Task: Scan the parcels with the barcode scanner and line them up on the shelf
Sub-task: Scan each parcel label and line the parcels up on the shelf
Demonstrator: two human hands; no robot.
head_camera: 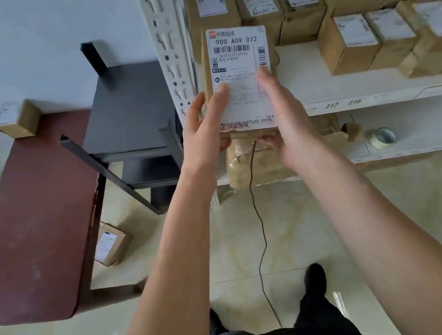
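Observation:
I hold a brown cardboard parcel (pixel 237 60) with a large white shipping label facing me, in front of the left end of the white shelf (pixel 348 102). My left hand (pixel 205 129) grips its left edge and lower corner. My right hand (pixel 285 116) grips its right side, fingers on the label. Several labelled brown parcels (pixel 350 39) stand in rows on the shelf behind and to the right. The barcode scanner is not visible; a thin black cable (pixel 257 219) hangs down from behind the held parcel.
A perforated white upright post (pixel 168 45) stands just left of the parcel. A dark red table (pixel 29 226) carries a small box (pixel 18 119); another box (pixel 111 242) lies on the floor beneath. A black stand (pixel 129 109) sits between them. Tape rolls (pixel 383 137) rest on the lower shelf.

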